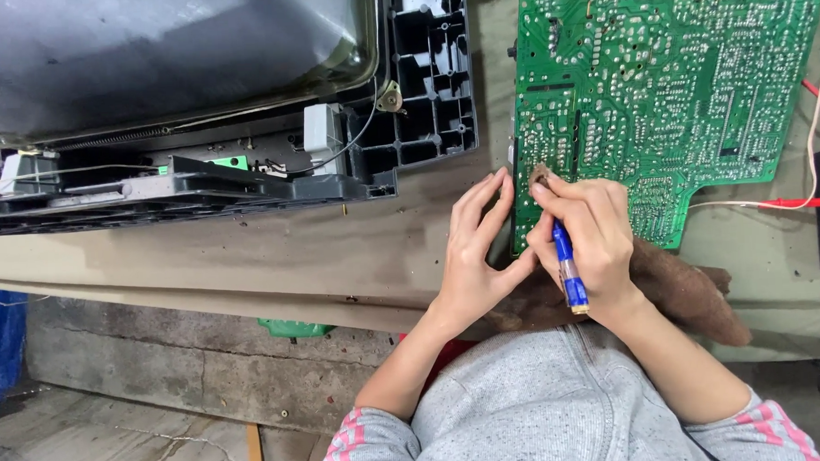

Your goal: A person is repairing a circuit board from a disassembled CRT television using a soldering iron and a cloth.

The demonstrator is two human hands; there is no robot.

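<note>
Currently the right hand is gripping a blue tool, fingers closed round it, long axis pointing up at the green board, its tip meeting the board's lower-left edge. Just left, the left hand is empty, its open fingertips touching that same edge near the bench's front.

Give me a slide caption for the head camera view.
Right hand holds a blue tool to a green circuit board; left hand steadies its edge.

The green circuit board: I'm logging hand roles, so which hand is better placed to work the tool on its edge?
Probably the right hand: it already holds the blue-handled tool, tip at the green circuit board near edge. The left hand is empty, fingertips resting on that edge.
</note>
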